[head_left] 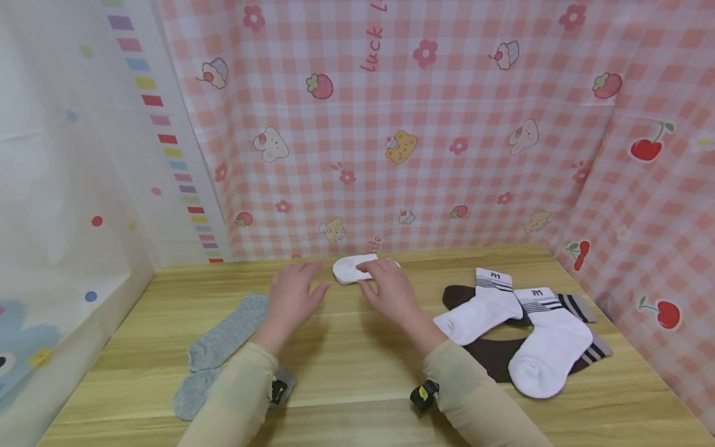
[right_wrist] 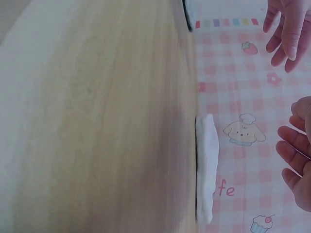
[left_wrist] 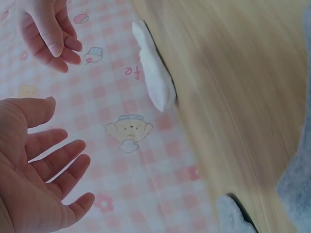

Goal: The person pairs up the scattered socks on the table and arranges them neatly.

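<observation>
Both hands hover over the middle of the table, apart from each other and holding nothing. My left hand has its fingers loosely bent and spread, as the left wrist view shows for the same left hand. My right hand is relaxed too, its fingers overlapping a white folded sock in the head view. That white sock lies flat at the table's back edge, below both hands in the left wrist view. In the right wrist view the white sock shows edge-on, apart from the fingers.
Two grey socks lie at the left, one partly hidden by my left sleeve. At the right, two white striped socks rest over dark brown socks with grey striped cuffs. A pink checked cloth hangs behind the wooden table.
</observation>
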### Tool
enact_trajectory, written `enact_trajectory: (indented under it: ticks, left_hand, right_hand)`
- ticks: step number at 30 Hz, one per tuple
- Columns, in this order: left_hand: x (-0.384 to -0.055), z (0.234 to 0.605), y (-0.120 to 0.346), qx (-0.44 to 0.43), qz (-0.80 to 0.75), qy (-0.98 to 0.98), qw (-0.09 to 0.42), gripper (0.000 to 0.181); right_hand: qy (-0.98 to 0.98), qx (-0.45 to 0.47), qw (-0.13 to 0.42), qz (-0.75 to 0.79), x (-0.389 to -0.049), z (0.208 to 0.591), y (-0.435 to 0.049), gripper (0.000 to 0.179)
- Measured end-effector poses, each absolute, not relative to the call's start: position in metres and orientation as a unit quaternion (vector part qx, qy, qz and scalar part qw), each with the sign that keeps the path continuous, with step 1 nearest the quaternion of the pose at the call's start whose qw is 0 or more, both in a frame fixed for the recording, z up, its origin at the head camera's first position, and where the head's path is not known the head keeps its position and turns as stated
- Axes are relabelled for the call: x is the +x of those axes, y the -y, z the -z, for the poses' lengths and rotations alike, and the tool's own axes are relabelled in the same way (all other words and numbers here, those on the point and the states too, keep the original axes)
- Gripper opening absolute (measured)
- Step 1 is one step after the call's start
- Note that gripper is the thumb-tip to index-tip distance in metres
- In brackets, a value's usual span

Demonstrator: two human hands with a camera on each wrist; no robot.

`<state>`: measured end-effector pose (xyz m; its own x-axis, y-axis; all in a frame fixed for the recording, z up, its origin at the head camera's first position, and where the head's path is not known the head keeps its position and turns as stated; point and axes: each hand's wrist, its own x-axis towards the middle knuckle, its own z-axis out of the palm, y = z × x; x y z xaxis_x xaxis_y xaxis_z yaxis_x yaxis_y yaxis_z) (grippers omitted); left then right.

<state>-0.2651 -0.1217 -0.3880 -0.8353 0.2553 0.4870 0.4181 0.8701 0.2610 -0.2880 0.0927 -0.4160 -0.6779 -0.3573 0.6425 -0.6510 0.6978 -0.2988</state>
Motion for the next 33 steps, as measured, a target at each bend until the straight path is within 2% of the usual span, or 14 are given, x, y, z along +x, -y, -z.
enact_trajectory:
  ticks: [6, 12, 22, 33]
  left_hand:
    - [-0.257, 0.385, 0.127, -0.191, 0.18, 0.927, 0.268, 0.041]
    - [-0.249, 0.382, 0.133, -0.202, 0.176, 0.917, 0.296, 0.041]
    - [-0.238, 0.38, 0.15, -0.212, 0.16, 0.904, 0.333, 0.042]
    - [-0.227, 0.376, 0.173, -0.188, 0.162, 0.921, 0.299, 0.043]
  right_hand:
    - [0.869, 0.298, 0.279, -0.281, -0.28, 0.413, -0.088, 0.027]
    - [0.873, 0.306, 0.252, -0.285, -0.272, 0.411, -0.083, 0.028]
    - [0.871, 0.321, 0.241, -0.285, -0.262, 0.414, -0.07, 0.028]
    - [0.876, 0.324, 0.218, -0.284, -0.251, 0.412, -0.06, 0.029]
